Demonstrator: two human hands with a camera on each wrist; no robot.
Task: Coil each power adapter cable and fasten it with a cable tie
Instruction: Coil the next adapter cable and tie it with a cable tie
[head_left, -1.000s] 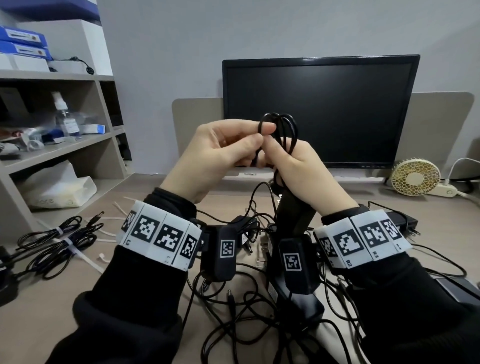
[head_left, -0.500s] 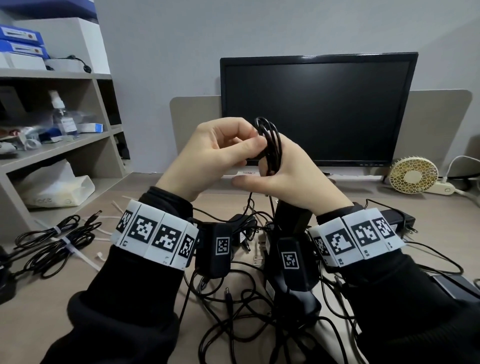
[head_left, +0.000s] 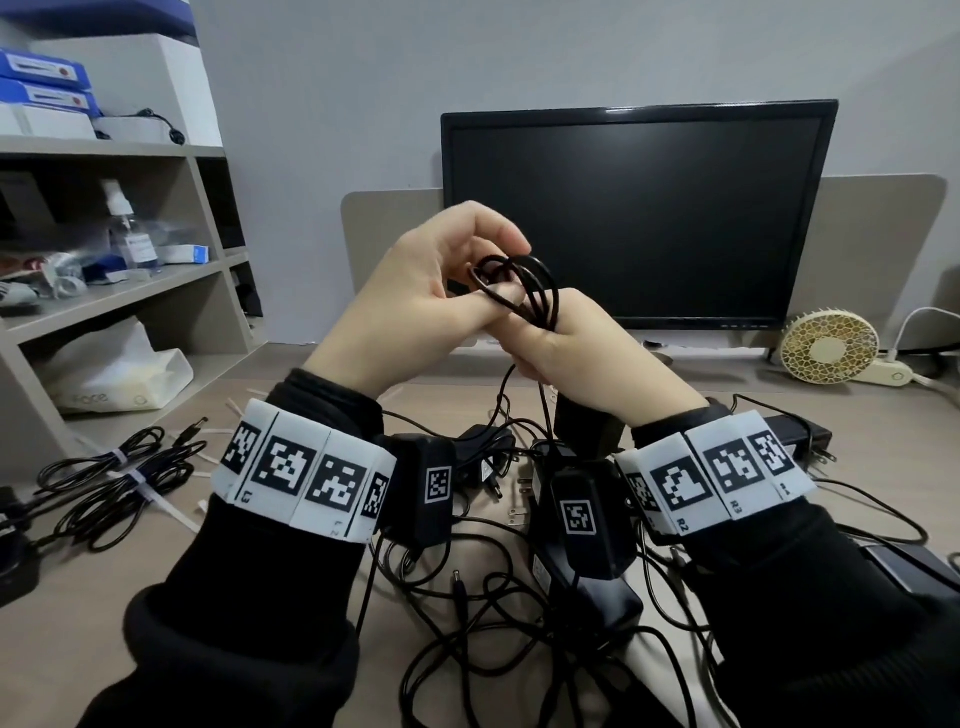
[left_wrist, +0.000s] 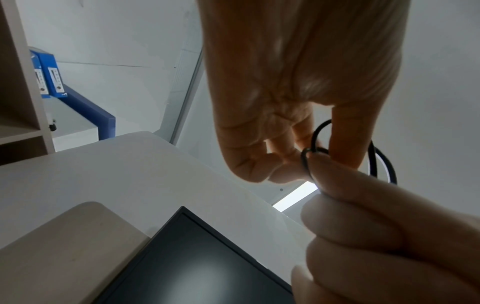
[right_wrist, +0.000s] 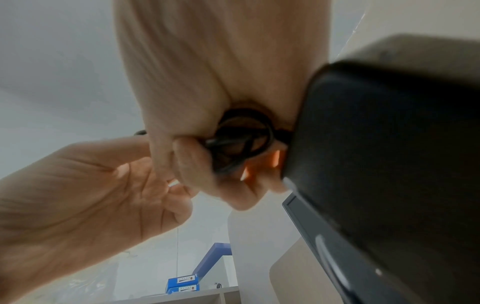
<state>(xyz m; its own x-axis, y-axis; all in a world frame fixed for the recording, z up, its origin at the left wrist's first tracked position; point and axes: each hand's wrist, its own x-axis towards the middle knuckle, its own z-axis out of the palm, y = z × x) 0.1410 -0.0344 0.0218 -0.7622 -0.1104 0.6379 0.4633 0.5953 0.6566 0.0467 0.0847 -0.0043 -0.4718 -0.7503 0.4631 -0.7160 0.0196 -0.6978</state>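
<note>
left hand (head_left: 415, 306) pinches cable coil (head_left: 524, 291); right hand (head_left: 582, 358) grips it — wristband tags "R2", "R3"

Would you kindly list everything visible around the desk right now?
coiled cable: one, black, held up in front of the monitor
loose adapters and cables: several, black, tangled on the desk
tied cable bundles: at least two, black with white ties, desk left
monitor: one, black, at the back
fan: one, cream, desk right
spray bottle: one, clear, on the shelf
blue boxes: two, top shelf
left hand: pinches the coil
right hand: grips the coil
</note>
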